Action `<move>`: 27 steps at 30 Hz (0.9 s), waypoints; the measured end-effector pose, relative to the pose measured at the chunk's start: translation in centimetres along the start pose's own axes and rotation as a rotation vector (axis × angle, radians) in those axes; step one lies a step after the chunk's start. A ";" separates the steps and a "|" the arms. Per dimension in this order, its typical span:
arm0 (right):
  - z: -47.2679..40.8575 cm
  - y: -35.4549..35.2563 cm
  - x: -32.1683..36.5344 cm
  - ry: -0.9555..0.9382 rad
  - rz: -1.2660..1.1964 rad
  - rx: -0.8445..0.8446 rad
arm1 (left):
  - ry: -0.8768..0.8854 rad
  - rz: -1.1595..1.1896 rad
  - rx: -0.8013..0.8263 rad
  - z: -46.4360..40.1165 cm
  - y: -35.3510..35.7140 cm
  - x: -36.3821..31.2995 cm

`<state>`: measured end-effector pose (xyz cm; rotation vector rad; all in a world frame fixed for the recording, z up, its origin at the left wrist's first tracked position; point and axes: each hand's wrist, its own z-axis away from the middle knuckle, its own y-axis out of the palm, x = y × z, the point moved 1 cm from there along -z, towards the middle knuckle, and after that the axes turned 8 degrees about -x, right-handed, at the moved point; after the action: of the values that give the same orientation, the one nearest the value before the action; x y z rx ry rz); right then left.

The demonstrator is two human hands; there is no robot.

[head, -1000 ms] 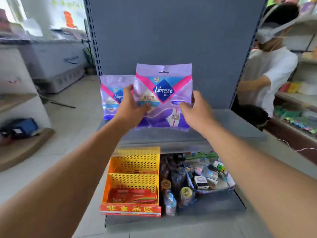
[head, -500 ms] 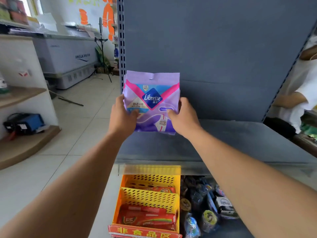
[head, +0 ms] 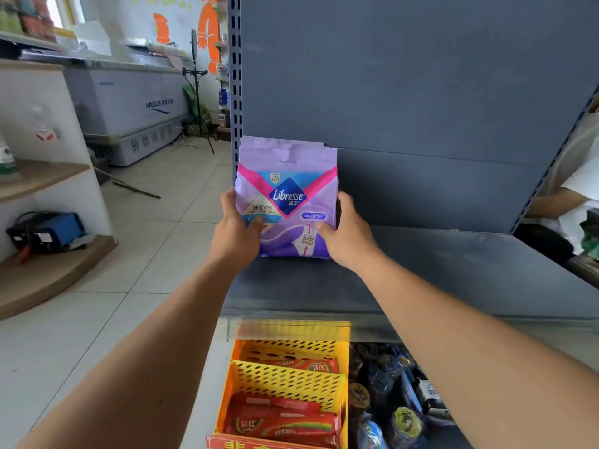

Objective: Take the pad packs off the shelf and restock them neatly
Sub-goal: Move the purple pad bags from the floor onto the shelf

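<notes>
A purple Libresse pad pack (head: 287,189) stands upright at the far left end of the grey shelf (head: 453,270), its bottom on the shelf surface. More purple pack tops (head: 317,146) show right behind it, pressed against the back panel. My left hand (head: 236,228) grips the front pack's left edge, thumb across its face. My right hand (head: 346,234) grips its right edge, thumb on the front.
The perforated shelf upright (head: 236,76) stands just left of the packs. Below the shelf, a yellow basket (head: 288,380) holds red candy packs, with bottles and small goods (head: 389,400) beside it. A chest freezer (head: 129,105) stands far left. A person (head: 577,183) is at the right edge.
Both hands carried the front pack left and back, then set it down upright in front of the other pack by the upright. My view turned left.
</notes>
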<state>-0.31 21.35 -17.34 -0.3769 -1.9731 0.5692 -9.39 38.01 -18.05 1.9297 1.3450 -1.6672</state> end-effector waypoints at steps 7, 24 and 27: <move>-0.5 0.9 -0.1 0.006 0.000 0.010 | -0.027 -0.069 0.043 -1.1 0.6 0.2; -0.2 1.7 0.1 0.059 0.045 0.068 | -0.064 -0.057 0.135 -1.9 0.0 1.7; -0.1 1.8 0.1 0.070 0.043 0.072 | -0.072 -0.061 0.155 -2.0 0.0 1.6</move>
<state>-0.19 22.93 -18.20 -0.3895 -1.8762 0.6448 -8.22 40.11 -18.84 1.9072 1.2955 -1.9023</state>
